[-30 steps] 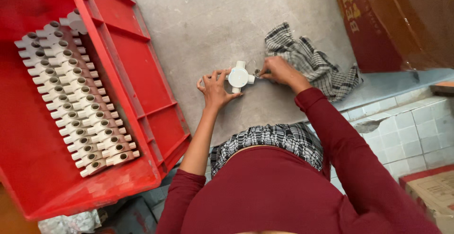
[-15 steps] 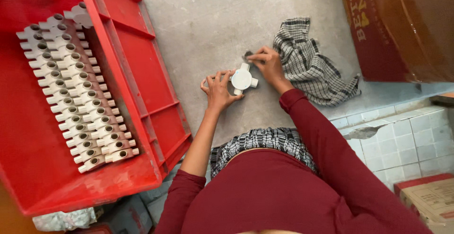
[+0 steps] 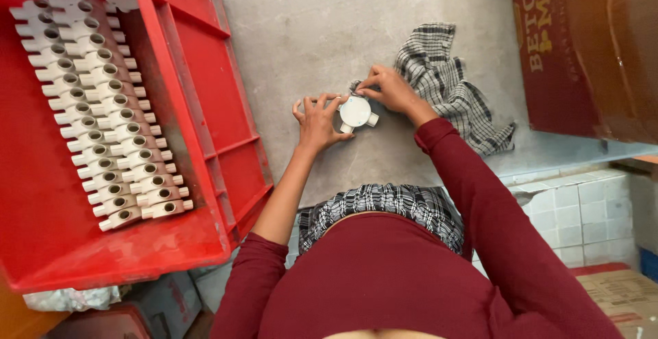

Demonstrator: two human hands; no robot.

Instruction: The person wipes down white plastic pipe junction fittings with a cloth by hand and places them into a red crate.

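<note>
Both your hands are on a round white junction box on the grey concrete surface.

Your left hand (image 3: 317,121) rests with its fingers spread against the left side of the white junction box (image 3: 355,112), steadying it. Your right hand (image 3: 388,89) has its fingertips pressed together in a pinch at the far edge of the box; what they pinch is too small to tell. Just right of that hand lies a crumpled checked cloth (image 3: 449,85). Well to the left stands a red crate (image 3: 205,140) holding rows of similar white fittings (image 3: 103,106). A brown cardboard box (image 3: 589,51) sits far right.
</note>
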